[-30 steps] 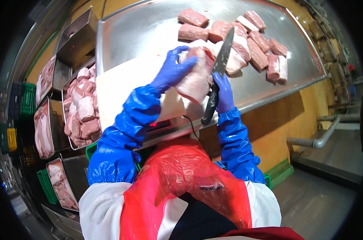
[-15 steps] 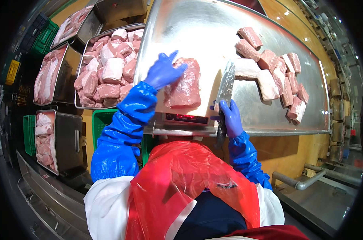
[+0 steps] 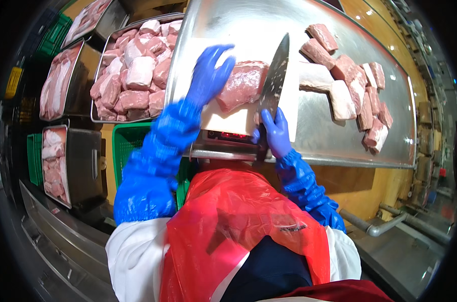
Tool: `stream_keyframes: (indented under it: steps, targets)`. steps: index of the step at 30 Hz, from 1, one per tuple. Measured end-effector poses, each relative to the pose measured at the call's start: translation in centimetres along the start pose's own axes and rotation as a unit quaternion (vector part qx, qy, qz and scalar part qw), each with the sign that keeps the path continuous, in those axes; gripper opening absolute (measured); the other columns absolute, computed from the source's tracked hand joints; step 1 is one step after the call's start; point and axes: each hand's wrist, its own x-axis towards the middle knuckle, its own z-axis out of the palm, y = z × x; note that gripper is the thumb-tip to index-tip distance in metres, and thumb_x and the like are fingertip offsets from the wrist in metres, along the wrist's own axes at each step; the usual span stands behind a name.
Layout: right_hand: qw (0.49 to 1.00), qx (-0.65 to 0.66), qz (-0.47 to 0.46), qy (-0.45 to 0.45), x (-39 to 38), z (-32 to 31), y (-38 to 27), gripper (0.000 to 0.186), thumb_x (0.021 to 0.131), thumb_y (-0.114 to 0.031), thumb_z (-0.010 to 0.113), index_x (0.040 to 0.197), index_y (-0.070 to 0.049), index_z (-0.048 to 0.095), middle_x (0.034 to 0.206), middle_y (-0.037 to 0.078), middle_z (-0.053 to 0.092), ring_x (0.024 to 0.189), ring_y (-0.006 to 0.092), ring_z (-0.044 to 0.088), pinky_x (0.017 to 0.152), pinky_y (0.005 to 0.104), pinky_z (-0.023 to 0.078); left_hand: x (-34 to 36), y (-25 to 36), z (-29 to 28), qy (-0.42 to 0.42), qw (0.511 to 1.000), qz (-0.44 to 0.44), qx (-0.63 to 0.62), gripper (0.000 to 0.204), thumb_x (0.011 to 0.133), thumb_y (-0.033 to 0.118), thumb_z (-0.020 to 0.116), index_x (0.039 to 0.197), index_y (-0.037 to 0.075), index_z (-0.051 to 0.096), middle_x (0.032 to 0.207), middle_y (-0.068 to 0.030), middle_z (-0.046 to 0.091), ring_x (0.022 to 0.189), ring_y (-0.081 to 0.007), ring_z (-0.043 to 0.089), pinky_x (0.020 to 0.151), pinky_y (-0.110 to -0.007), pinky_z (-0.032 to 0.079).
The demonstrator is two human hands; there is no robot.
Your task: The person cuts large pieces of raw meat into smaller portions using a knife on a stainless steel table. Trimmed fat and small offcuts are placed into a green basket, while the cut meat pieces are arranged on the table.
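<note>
A slab of raw pink meat (image 3: 242,83) lies on a white cutting board (image 3: 221,119). My left hand (image 3: 206,75), in a blue glove and slightly blurred, is at the slab's left side, fingers apart and curved over it; whether it touches is unclear. My right hand (image 3: 274,132) is closed on the black handle of a large knife (image 3: 273,73), whose speckled blade points away from me, just right of the slab. Below the board shows a scale with a red-lit display (image 3: 232,135).
Several cut meat pieces (image 3: 344,68) lie right on the steel table (image 3: 349,157). Left stand steel trays of meat chunks (image 3: 137,73) and strips (image 3: 57,83), a smaller meat tray (image 3: 54,168) and green crates (image 3: 127,136). A pipe (image 3: 379,226) runs at lower right.
A second ago my left hand held the slab raised; it then lay on the board with that hand releasing it. Since then the hand, slab and knife appear higher in the view, which has shifted too.
</note>
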Motion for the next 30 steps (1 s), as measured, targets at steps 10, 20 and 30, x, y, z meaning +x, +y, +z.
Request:
stream_keyframes:
  steps: [10,20,30]
  targets:
    - [0.828,-0.483,-0.180,-0.222,4.3,1.1,-4.8,0.070,0.097,-0.011,0.058,0.159,-0.021,0.027,0.097,0.025,0.070,0.089,0.0374,0.070,0.082,0.0427,0.054,-11.8,2.9,1.6,0.125,0.973,0.061,0.183,0.025,0.072,0.010,0.082,0.093,0.016,0.071,0.099,-0.0043,0.063,0.095,-0.0278,0.061,0.083,-0.042,0.048]
    - [0.577,-0.779,-0.138,-0.204,-6.8,-10.2,-10.4,0.067,0.097,-0.008,0.053,0.158,-0.027,0.031,0.075,0.019,0.062,0.061,0.0390,0.062,0.055,0.0514,0.050,-12.6,-0.1,1.4,0.209,0.964,-0.028,0.160,0.028,0.072,0.012,0.082,0.097,0.016,0.071,0.102,-0.0066,0.060,0.099,-0.0291,0.059,0.087,-0.044,0.047]
    - [0.898,-0.366,-0.233,-0.075,0.7,3.2,-3.2,0.075,0.093,-0.003,0.056,0.160,-0.020,0.026,0.099,0.025,0.069,0.088,0.0431,0.068,0.080,0.0448,0.054,-11.9,-0.5,1.0,-0.039,0.999,0.026,0.018,0.020,0.071,-0.002,0.073,0.086,0.006,0.062,0.088,-0.0098,0.059,0.078,-0.0264,0.061,0.069,-0.036,0.052]
